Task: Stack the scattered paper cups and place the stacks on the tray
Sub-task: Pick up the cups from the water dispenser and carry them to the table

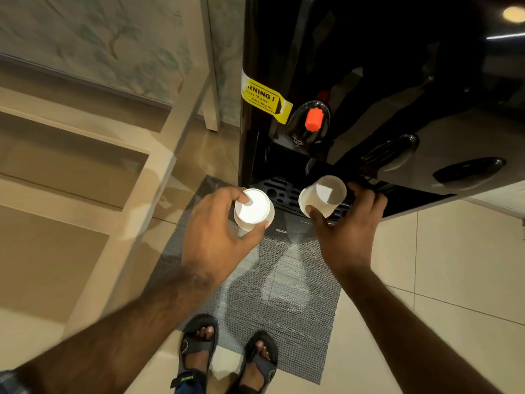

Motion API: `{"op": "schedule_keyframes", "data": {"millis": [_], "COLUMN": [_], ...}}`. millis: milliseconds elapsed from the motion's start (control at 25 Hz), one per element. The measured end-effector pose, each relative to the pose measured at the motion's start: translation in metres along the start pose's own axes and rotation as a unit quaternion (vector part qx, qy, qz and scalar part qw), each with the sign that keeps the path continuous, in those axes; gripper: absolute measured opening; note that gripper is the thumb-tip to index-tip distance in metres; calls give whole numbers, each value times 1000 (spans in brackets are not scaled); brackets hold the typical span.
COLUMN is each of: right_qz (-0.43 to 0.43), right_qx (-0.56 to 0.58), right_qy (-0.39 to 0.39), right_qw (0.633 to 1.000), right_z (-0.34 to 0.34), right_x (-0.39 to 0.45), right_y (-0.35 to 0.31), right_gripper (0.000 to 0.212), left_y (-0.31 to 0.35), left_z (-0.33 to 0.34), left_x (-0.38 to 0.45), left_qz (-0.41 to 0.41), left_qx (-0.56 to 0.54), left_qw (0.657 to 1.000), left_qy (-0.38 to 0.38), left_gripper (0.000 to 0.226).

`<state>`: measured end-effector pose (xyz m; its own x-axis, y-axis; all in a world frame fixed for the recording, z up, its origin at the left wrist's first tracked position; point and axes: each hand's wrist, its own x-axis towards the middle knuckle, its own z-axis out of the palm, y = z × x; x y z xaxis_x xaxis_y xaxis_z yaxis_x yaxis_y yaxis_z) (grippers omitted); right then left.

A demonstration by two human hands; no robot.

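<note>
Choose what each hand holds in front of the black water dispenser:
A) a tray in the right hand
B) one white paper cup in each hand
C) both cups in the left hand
B: the left hand grips one white paper cup, and the right hand grips a second cup.

I see a dim, warm indoor scene with a yellowish cast. A ceiling lamp glares as a round spot on the glossy black dispenser, whose front mirrors pale streaks and shapes. Both cups are blown out to flat white, with little surface detail. The floor tiles carry soft sheen, and the mat shows pale reflected patches. My hands are fairly sharp; the forearms smear near the bottom edge. Wide-angle bending curves the shelf lines at left. The dispenser's upper part sinks into near black.
</note>
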<state>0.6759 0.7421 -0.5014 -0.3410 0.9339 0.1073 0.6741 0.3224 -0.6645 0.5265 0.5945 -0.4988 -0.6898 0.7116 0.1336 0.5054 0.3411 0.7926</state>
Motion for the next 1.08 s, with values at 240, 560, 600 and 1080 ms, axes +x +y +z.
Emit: {"op": "schedule_keyframes", "data": {"millis": [240, 560, 600, 1080], "right_qz": [159, 125, 124, 28], "right_qx": [65, 83, 92, 176], "right_qy": [-30, -58, -70, -106], "right_qw": [985, 987, 986, 978], "right_z": [34, 27, 21, -124], "right_x": [14, -1, -9, -61], "right_y": [10, 5, -1, -158], "right_gripper": [83, 68, 69, 70], "left_y": [-7, -17, -14, 132], "left_z": [1, -5, -10, -163], "left_x": [-4, -12, -14, -34], "left_qz": [-63, -72, -79, -62], "left_qx": [-59, -45, -52, -128], "left_qw": [996, 996, 995, 990], "left_qy": [-28, -32, -38, -7], "left_gripper": [74, 71, 70, 61]}}
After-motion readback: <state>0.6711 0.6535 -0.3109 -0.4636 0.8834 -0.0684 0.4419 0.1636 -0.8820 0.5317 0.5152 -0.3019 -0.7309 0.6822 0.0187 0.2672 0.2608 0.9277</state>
